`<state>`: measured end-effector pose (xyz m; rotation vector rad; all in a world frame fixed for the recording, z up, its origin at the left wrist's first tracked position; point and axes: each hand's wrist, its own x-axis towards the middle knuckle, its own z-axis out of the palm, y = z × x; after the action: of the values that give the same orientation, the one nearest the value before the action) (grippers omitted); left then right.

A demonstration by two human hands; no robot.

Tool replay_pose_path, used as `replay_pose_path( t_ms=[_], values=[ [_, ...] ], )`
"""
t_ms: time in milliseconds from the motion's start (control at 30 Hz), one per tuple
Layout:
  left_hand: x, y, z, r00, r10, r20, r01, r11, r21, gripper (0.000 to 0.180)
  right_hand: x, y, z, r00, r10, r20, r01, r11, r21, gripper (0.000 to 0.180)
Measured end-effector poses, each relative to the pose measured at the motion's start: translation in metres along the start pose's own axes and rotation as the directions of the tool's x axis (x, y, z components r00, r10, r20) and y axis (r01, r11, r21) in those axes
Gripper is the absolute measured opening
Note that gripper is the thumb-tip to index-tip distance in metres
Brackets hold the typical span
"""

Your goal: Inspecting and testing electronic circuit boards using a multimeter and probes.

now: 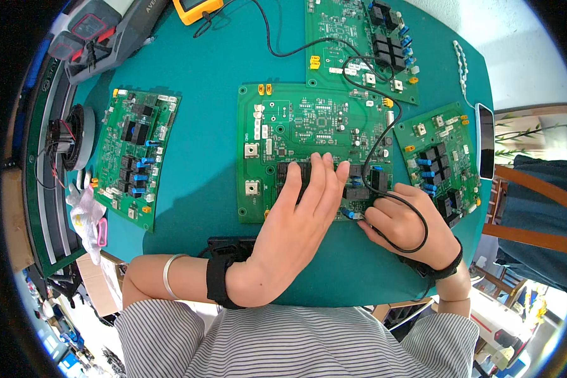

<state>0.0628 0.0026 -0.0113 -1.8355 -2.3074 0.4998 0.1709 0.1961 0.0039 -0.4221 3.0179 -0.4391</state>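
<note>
A large green circuit board (pixel 252 126) lies in front of me, with white sockets, black relays and blue parts. My left hand (pixel 299 220) rests over its lower middle, fingers stretched out across the black relays. At the board's lower right edge, my right hand (pixel 404 220) is curled closed beside a blue part. A black test lead (pixel 384 135) loops over the board and around this hand, which pinches its end; the tip is mostly hidden by my fingers. The lead's far end runs toward a yellow meter (pixel 195 9) at the top edge.
Similar green boards lie at the left (pixel 135 157), the top right (pixel 359 38) and the right (pixel 444 157) of the green table (pixel 201 120). A phone (pixel 484 142) lies by the right edge. At the left are a grey tool case (pixel 107 47) and a round coil (pixel 75 138).
</note>
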Motion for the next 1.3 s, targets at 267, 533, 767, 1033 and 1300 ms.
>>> replay_pose_path(
  t_ms=[267,533,767,1033,1300],
  values=[
    [0.0,0.0,0.0,1.0,0.006,0.01,-0.006,1.0,0.005,0.079,-0.001,0.002,-0.011,0.998,-0.003,0.062,0.001,0.999,0.034,0.028],
    [0.0,0.002,0.002,1.0,-0.005,0.0,0.005,1.0,0.0,0.079,-0.004,-0.003,-0.009,0.999,0.024,0.046,-0.025,0.999,0.023,0.031],
    [0.0,0.001,0.001,1.0,-0.005,0.001,0.005,1.0,-0.006,0.08,-0.004,-0.01,-0.008,0.999,0.039,0.014,-0.039,0.999,-0.012,0.029],
    [0.0,0.0,0.001,1.0,0.0,-0.003,0.0,1.0,-0.004,0.081,-0.005,-0.015,-0.009,0.992,0.103,0.073,-0.099,0.993,-0.062,0.029],
    [0.0,0.0,0.001,1.0,-0.003,-0.003,0.003,1.0,-0.017,0.081,-0.007,-0.012,-0.006,0.998,0.069,-0.003,-0.069,0.994,-0.09,0.025]
  ],
)
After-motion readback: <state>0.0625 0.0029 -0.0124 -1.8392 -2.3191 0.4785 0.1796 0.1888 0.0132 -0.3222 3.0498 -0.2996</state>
